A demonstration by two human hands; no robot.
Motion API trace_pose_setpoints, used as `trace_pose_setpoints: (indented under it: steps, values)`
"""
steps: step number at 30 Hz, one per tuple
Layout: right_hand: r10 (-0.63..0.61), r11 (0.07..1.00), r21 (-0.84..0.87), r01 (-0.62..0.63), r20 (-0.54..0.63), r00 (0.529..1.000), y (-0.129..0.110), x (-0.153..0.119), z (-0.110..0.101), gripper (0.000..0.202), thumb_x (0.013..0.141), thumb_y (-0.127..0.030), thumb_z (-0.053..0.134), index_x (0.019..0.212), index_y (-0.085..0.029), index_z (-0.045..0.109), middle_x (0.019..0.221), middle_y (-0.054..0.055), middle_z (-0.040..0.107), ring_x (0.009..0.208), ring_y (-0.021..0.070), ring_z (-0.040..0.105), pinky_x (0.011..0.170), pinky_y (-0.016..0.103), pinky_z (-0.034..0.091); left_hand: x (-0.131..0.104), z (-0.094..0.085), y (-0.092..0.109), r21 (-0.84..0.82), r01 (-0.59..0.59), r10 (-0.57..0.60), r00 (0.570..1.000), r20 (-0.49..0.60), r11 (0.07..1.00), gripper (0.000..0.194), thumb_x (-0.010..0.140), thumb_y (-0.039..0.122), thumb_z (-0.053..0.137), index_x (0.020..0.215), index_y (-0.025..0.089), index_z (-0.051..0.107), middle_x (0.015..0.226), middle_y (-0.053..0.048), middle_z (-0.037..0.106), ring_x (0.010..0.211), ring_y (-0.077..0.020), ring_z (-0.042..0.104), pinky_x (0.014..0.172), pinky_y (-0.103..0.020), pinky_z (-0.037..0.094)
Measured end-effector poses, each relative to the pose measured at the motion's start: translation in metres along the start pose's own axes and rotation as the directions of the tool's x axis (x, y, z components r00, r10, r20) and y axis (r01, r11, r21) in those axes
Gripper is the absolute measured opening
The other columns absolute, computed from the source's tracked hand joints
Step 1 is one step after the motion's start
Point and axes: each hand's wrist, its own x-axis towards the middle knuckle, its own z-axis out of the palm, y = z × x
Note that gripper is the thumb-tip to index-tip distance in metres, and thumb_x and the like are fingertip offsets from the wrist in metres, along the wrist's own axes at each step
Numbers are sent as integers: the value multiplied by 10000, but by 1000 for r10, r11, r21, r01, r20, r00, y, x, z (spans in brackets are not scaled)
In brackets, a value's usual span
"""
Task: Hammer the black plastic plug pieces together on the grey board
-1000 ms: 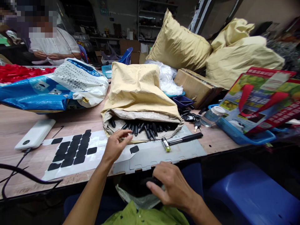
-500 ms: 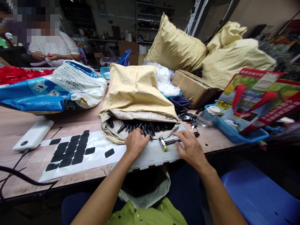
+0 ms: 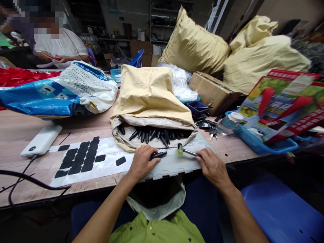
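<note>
My left hand (image 3: 144, 162) is closed on a black pen-like piece (image 3: 159, 155) over the grey board (image 3: 172, 164), in front of the sack mouth. In my right hand (image 3: 211, 166) is the handle of a small hammer (image 3: 180, 149); its head, dark on top and yellow-green below, is raised towards the left. Several similar black pieces (image 3: 164, 135) lie in the open mouth of the beige sack (image 3: 149, 91). To the left of my left hand, black rounded squares (image 3: 81, 156) sit on a white sheet (image 3: 108, 165).
A white power bank (image 3: 42, 141) with a cable and a blue-white bag (image 3: 63, 91) stand left. Keys (image 3: 212, 134), a jar (image 3: 230, 124) and a blue basket (image 3: 268, 143) are right. A person (image 3: 60, 49) sits across the table.
My left hand has drawn back from the sack mouth with a black piece. My right hand has taken hold of the hammer, which lay on the board before.
</note>
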Motion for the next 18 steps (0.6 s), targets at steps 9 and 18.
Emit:
trace_pose_setpoints:
  steps: [9,18]
  values:
    - [124,928,349,-131,44,991,-80,-1,0,237,1040,-302,439,1186,-229,610,1024,73,733,912,210,718,792,306,573,2,9,-8,-68,43,-45,999,-28,997,198,812,302,810,975,240,715,976,-24,695,1003,-250,594,867,-375,387]
    - [-6,901,433,-29,79,997,-110,6,7,484,1042,-195,404,1511,-288,479,1232,60,708,1018,172,695,932,308,569,10,9,-1,-111,179,-182,983,-23,978,182,747,234,831,881,244,708,930,-4,703,973,-239,605,857,-381,382]
